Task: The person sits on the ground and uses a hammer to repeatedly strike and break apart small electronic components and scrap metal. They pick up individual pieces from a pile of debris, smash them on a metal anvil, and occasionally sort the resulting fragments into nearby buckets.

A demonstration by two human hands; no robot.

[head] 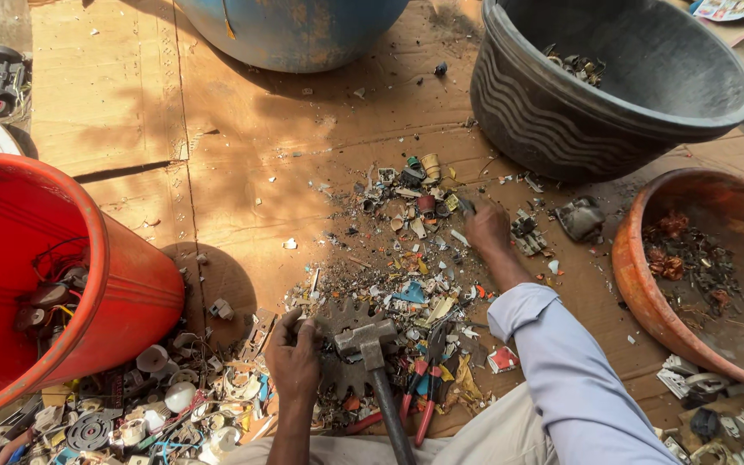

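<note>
A: Reaching into the scrap pile (406, 241), the right hand (486, 226) pinches a small dark bit (467, 207) at the heap's far edge.

B: And the hammer (372, 344)?

A: Lying beside the left hand (294, 357), handle running back toward the person (left fingers curled on a gear (342, 314); grip unclear).

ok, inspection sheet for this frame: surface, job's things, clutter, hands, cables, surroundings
surface: flattened cardboard, dusty.
job's things: dark gear with hammer lying on it; small scrap piece.
clutter: scrap pile; red-handled pliers.
hands: left hand touches the gear's edge; right hand at the scrap piece, grip unclear.
cables: wires in red bucket.
surroundings: black tub, terracotta bowl, blue barrel.
</note>
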